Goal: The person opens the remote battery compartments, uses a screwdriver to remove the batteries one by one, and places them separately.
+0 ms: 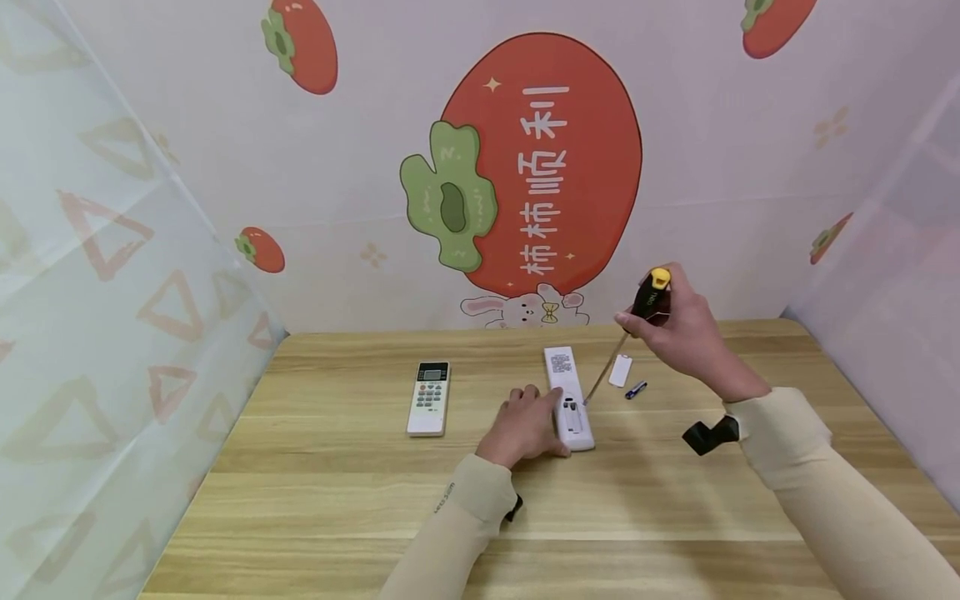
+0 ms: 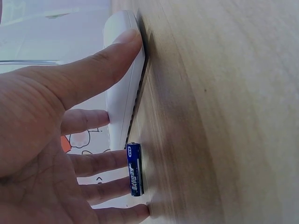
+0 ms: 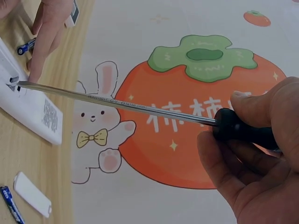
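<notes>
Across the wooden table (image 1: 337, 500), the head view gives me a white remote (image 1: 567, 390) lying back up, battery bay (image 1: 573, 421) open, between both hands. I have the left hand (image 1: 525, 425) braced at its side and near end, I judge to stop it sliding while the screwdriver (image 1: 649, 293) meets the bay's edge. The right hand (image 1: 690, 337) curls round that tool's handle, the shaft slanting down, which probably keeps knuckles off the work. A loose cover (image 1: 620, 371) and a battery (image 1: 636, 390) lie near on the right, likely set within easy reach; a second remote (image 1: 429, 400) lies buttons up, well apart.

From the left wrist, I see the thumb and a finger against the remote's side, the hand spread, fingers fairly straight, wrapped round nothing. Another battery (image 2: 134, 169) lies by the other fingers; whether they touch, I cannot tell.

Through the right wrist camera, thumb and fingers close on the handle and the tip (image 3: 21, 84) reaches the bay; how firmly it bites, I cannot tell.
</notes>
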Available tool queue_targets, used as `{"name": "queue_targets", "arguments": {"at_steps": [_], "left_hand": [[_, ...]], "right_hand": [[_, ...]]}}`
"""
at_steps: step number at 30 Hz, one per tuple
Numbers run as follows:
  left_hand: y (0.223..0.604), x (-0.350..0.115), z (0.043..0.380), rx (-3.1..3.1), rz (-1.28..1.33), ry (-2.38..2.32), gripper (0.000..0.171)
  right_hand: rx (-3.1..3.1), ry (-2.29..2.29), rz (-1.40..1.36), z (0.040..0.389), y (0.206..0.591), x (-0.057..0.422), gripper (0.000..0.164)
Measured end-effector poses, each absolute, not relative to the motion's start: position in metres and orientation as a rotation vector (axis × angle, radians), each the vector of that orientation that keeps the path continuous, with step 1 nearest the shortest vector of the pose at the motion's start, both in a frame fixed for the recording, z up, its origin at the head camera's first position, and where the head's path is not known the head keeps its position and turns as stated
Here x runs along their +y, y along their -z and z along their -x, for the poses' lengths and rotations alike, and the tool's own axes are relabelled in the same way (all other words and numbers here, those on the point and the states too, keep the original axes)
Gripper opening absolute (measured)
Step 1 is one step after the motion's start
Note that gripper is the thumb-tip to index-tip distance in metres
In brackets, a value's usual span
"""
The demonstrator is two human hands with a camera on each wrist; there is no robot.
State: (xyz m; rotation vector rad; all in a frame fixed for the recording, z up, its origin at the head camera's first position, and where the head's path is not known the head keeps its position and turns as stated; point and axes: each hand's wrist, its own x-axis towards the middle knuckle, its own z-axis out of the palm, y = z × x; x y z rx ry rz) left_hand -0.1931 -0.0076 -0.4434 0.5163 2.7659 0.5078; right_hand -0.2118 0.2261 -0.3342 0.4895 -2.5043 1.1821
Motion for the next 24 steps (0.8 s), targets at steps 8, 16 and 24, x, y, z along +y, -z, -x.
{"name": "queue_targets", "arguments": {"at_steps": [8,16,24], "left_hand": [[0.442,-0.008,0.193,2.762,-0.527,-0.5,0.093],[0.442,-0.008,0.193,2.766,-0.535,-0.479,0.094],[0.441,-0.008,0.193,2.765,-0.529,-0.476,0.093]], "right_hand": [[-2.51,-1.235,-0.439,0.208,0.335,0.238,0.049],[-2.535,-1.344,-0.355,0.205,0.338,0.252,0.052],[-2.581,-1.378,-0.301,0.202,0.344,0.266,0.052]]}}
